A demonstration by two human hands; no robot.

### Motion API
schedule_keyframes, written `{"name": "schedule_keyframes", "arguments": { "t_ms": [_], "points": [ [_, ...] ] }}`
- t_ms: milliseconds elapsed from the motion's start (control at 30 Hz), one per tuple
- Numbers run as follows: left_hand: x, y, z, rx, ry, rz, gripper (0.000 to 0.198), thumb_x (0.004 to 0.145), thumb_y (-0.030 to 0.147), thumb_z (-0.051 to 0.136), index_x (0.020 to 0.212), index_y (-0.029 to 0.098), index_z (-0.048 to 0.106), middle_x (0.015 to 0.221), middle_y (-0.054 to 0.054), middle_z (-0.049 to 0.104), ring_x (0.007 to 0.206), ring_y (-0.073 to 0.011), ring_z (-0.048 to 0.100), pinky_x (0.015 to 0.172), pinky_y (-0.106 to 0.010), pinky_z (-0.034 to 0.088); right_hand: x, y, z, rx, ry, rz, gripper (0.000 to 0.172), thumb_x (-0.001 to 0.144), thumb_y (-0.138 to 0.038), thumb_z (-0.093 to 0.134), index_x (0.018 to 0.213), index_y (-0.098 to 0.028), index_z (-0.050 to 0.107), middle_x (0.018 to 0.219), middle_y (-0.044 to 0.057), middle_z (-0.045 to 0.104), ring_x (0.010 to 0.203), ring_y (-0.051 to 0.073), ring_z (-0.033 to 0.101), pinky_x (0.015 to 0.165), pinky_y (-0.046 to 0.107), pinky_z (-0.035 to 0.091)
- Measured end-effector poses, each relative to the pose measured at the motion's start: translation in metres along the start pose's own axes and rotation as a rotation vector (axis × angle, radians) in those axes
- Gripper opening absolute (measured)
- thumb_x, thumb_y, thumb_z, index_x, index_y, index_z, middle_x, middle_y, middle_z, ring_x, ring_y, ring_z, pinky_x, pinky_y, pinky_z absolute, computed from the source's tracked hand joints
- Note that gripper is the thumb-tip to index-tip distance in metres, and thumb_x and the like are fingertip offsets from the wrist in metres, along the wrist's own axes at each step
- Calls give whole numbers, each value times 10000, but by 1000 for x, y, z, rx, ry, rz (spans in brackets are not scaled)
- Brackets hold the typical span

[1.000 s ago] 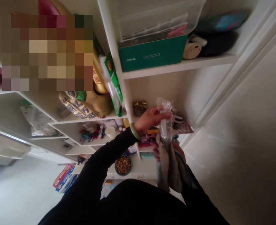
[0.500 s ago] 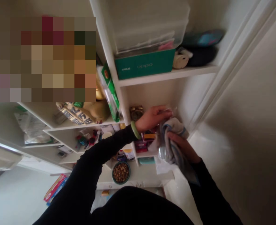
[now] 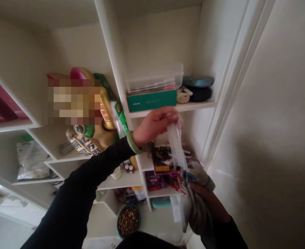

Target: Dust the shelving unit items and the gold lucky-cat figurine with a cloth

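My left hand (image 3: 156, 124), with a pale green bangle (image 3: 133, 142) on its wrist, is closed in a pinch on the top of a clear plastic bag (image 3: 177, 147). The bag hangs stretched down between my two hands. Lower right, my right hand (image 3: 211, 199) is wrapped round a bunched grey cloth (image 3: 197, 211) with a blue edge. The bag's lower part runs in against the cloth; whether my right fingers also grip the bag is hidden. Behind the bag, a shelf holds dark cables and small items (image 3: 164, 155).
A green box (image 3: 152, 100) and a round cream object (image 3: 183, 97) sit on the shelf above. To the left stands a gold cat figure (image 3: 105, 138). A bowl of brown nuts (image 3: 128, 221) is low down, and a white wall (image 3: 277, 138) rises at right.
My left hand has moved up and left, drawing the bag out long. My right hand with the cloth sits lower. The view has tilted upward, showing more upper shelves.
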State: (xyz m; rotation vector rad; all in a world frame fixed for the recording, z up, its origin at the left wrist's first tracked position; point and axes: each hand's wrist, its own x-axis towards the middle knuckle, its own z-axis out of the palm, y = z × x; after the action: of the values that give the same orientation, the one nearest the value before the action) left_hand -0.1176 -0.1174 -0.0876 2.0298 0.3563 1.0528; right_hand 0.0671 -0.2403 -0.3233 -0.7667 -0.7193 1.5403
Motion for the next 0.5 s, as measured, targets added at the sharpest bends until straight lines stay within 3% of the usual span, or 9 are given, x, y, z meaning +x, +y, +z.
{"name": "schedule_keyframes", "arguments": {
  "t_ms": [167,300,500],
  "points": [
    [37,45,-10,106,29,98,335,1016,422,784,813,177,681,829,-31,776,501,-47,457,486,-223,342,-3,0,-7,-84,98,65,364,622,-611,951,876,-362,871,895,51,821,999,413,804,956,559,675],
    [67,80,-12,174,149,187,292,1096,190,641,804,188,647,828,0,759,479,-47,478,447,-241,299,-9,11,-16,-80,171,112,357,602,-670,913,870,-434,898,1010,36,867,1195,437,801,1123,552,621],
    [124,115,-30,324,370,239,329,1107,199,621,779,208,591,792,16,686,503,-60,500,485,-251,309,-15,33,-36,-94,234,60,353,616,-671,875,902,-466,901,1070,14,879,1194,409,818,1075,497,658]
  ]
}}
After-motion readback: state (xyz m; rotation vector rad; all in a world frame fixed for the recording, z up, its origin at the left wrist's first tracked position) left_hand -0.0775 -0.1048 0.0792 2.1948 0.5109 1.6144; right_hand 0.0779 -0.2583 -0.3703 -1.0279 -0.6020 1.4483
